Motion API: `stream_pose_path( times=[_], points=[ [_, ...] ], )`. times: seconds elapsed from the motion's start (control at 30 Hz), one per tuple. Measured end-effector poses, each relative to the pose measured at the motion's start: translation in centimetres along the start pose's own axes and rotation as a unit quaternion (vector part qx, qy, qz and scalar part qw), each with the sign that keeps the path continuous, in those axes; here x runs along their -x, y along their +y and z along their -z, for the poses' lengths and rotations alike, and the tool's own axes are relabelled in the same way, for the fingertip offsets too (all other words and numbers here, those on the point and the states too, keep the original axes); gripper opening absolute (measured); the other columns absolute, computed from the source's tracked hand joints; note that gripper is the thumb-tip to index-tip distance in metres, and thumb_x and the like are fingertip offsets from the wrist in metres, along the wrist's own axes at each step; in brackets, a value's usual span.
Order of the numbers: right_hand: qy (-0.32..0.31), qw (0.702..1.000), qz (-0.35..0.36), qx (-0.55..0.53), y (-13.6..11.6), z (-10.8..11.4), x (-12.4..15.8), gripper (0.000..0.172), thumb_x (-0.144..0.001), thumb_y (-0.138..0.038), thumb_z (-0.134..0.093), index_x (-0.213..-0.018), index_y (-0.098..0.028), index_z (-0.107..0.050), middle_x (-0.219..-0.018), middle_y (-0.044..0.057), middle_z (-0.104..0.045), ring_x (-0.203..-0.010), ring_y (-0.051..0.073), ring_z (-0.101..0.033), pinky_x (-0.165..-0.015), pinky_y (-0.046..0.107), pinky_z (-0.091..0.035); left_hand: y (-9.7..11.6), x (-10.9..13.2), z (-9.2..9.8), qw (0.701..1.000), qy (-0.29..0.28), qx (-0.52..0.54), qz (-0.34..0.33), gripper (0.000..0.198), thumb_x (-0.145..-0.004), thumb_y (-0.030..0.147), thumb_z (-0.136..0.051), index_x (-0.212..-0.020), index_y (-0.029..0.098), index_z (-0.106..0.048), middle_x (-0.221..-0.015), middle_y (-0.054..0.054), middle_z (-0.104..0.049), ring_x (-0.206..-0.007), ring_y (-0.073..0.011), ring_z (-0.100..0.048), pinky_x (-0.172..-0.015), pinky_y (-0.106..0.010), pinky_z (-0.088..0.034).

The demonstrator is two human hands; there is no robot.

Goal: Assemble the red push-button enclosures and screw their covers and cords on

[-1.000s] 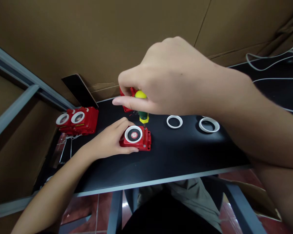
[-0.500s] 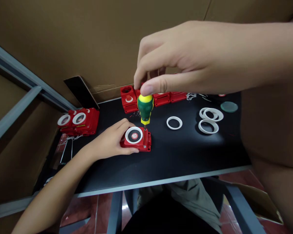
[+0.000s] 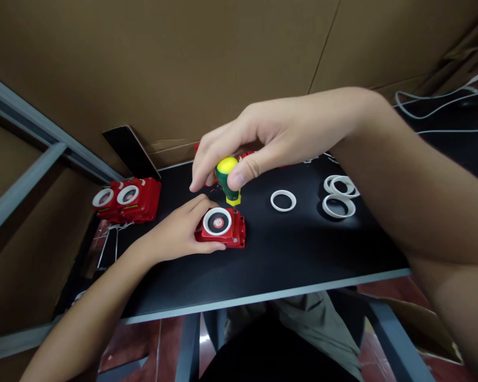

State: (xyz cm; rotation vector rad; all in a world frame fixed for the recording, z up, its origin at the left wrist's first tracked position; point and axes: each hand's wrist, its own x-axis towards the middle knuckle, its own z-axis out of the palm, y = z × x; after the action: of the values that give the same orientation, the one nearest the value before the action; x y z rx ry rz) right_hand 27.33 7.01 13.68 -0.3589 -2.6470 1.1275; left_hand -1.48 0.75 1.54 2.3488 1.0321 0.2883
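Now fingers (image 3: 245, 171) of the right hand (image 3: 279, 132) pinch a screwdriver (image 3: 229, 183) over the red box (image 3: 239, 232), white ring (image 3: 206, 222) inside, gripped by left hand (image 3: 179, 233) fingers (image 3: 201, 202).

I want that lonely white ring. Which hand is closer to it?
Right. The right hand, gripping the screwdriver, is just left of the ring; the left hand holds the red box, farther left.

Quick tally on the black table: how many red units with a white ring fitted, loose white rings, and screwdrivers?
Red units with ring fitted: 3
Loose white rings: 4, two overlapping
Screwdrivers: 1
Total: 8
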Motion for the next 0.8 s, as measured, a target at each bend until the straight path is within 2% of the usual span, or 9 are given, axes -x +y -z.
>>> stream_pose_path(
  times=[0.13, 0.23, 0.33, 0.43, 0.53, 0.6, 0.7, 0.8],
  points=[
    [0.014, 0.999, 0.041, -0.001, 1.1, 0.0, -0.4, 0.035, -0.104, -0.029, -0.075, -0.135, -0.014, -0.084, -0.135, 0.004, -0.082, -0.119, 0.008, -0.073, -0.103, 0.018, -0.054, 0.0, 0.0, 0.0, 1.000, -0.001, 0.000, -0.002, 0.071, -0.092, 0.077, -0.086, -0.135, 0.023, -0.067, -0.133, -0.011, -0.071, -0.121, -0.0346, -0.073, -0.107, -0.048, -0.060],
    [0.032, 0.998, 0.054, 0.006, 1.5, 0.1, -0.5, 0.038, -0.100, -0.035, -0.082, -0.132, -0.016, -0.087, -0.125, 0.005, -0.085, -0.112, 0.011, -0.076, -0.098, 0.020, -0.058, 0.1, -0.1, 0.0, 1.000, -0.002, 0.003, 0.001, 0.072, -0.091, 0.078, -0.087, -0.135, 0.024, -0.067, -0.131, -0.011, -0.071, -0.118, -0.0338, -0.073, -0.106, -0.047, -0.061],
    [0.060, 0.998, 0.024, 0.024, 1.0, -0.2, -0.5, 0.038, -0.095, -0.043, -0.085, -0.124, -0.019, -0.089, -0.112, 0.002, -0.086, -0.100, 0.010, -0.077, -0.090, 0.020, -0.058, 0.1, -0.1, 0.1, 1.000, -0.002, 0.005, -0.001, 0.072, -0.091, 0.078, -0.088, -0.135, 0.025, -0.067, -0.132, -0.011, -0.071, -0.119, -0.0337, -0.073, -0.109, -0.047, -0.060],
    [0.094, 0.988, -0.020, 0.122, -0.4, -0.6, -0.3, 0.033, -0.094, -0.046, -0.083, -0.118, -0.024, -0.090, -0.101, -0.004, -0.084, -0.087, 0.007, -0.070, -0.080, 0.020, -0.051, 0.1, 0.0, 0.1, 1.000, -0.001, 0.005, -0.002, 0.070, -0.091, 0.077, -0.088, -0.134, 0.025, -0.068, -0.132, -0.010, -0.072, -0.117, -0.0334, -0.073, -0.108, -0.047, -0.061],
    [0.123, 0.955, -0.042, 0.266, -1.7, -1.0, -0.2, 0.028, -0.099, -0.047, -0.080, -0.110, -0.023, -0.091, -0.084, -0.003, -0.076, -0.073, 0.008, -0.054, -0.074, 0.028, -0.041, 0.1, 0.0, 0.1, 1.000, 0.000, 0.006, -0.003, 0.070, -0.091, 0.077, -0.088, -0.134, 0.025, -0.068, -0.131, -0.011, -0.072, -0.116, -0.0330, -0.073, -0.106, -0.046, -0.062],
    [0.128, 0.926, -0.055, 0.352, -2.4, -1.4, -0.2, 0.035, -0.103, -0.054, -0.076, -0.107, -0.022, -0.090, -0.078, 0.000, -0.071, -0.070, 0.010, -0.048, -0.074, 0.032, -0.036, 0.0, 0.0, 0.1, 1.000, -0.001, 0.005, -0.002, 0.071, -0.091, 0.077, -0.088, -0.135, 0.025, -0.068, -0.132, -0.011, -0.072, -0.117, -0.0336, -0.073, -0.106, -0.046, -0.061],
    [0.127, 0.880, -0.098, 0.446, -3.3, -2.3, -0.2, 0.045, -0.107, -0.064, -0.066, -0.121, -0.025, -0.085, -0.085, 0.002, -0.071, -0.080, 0.014, -0.055, -0.078, 0.032, -0.035, 0.0, 0.0, 0.1, 1.000, -0.005, 0.004, -0.005, 0.071, -0.092, 0.075, -0.088, -0.137, 0.025, -0.067, -0.132, -0.010, -0.071, -0.118, -0.0336, -0.072, -0.106, -0.046, -0.061],
    [0.123, 0.834, -0.157, 0.514, -4.2, -3.1, -0.1, 0.051, -0.110, -0.065, -0.057, -0.137, -0.028, -0.078, -0.087, 0.005, -0.070, -0.093, 0.022, -0.065, -0.078, 0.032, -0.034, 0.1, -0.1, 0.1, 1.000, -0.008, 0.006, -0.007, 0.069, -0.092, 0.074, -0.089, -0.136, 0.025, -0.068, -0.130, -0.010, -0.071, -0.117, -0.0332, -0.072, -0.105, -0.046, -0.061]
  ],
)
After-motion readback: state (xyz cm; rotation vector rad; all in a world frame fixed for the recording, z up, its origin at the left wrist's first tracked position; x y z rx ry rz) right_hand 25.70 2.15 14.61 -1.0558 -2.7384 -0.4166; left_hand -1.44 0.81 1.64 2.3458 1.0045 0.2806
